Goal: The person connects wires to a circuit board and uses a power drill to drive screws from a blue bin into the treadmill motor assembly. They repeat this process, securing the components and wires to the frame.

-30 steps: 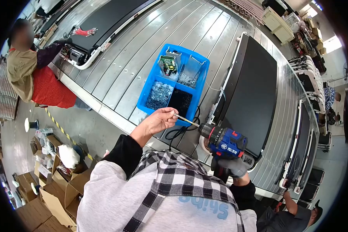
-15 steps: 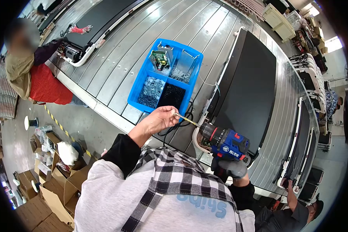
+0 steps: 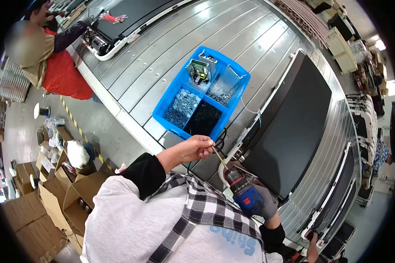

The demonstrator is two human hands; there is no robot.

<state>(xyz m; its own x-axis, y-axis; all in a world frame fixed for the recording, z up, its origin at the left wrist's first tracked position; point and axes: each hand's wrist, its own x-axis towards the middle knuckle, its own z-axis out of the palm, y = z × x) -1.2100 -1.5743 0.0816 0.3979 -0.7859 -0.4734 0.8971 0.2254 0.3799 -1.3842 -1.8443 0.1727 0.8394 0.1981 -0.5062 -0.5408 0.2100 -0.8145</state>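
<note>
My right hand (image 3: 267, 202), in a grey glove, is wrapped round a blue and black cordless drill (image 3: 249, 199). A long, thin driver bit (image 3: 220, 158) sticks out of its chuck, pointing up and left. The bare fingers of my left hand (image 3: 196, 148) are closed in a pinch at the bit's far end. Whether a small screw is also between them is hidden. Just beyond that hand stands a blue divided bin (image 3: 162, 115), with silver screws (image 3: 182, 107), black screws (image 3: 202, 118), clear bagged pieces (image 3: 219, 93) and a green circuit board (image 3: 198, 72) in its compartments.
A long black panel with a white frame (image 3: 294, 127) lies on the slatted metal table (image 3: 140, 74) to the right. Another such panel (image 3: 131, 17) is at upper left, by a person in red (image 3: 66, 74). Cardboard boxes (image 3: 79, 193) stand on the floor at left.
The drill has swung down and left, its bit now pointing more steeply up. My left hand stays pinched at the bit's end. The whole view has shifted with my head.
</note>
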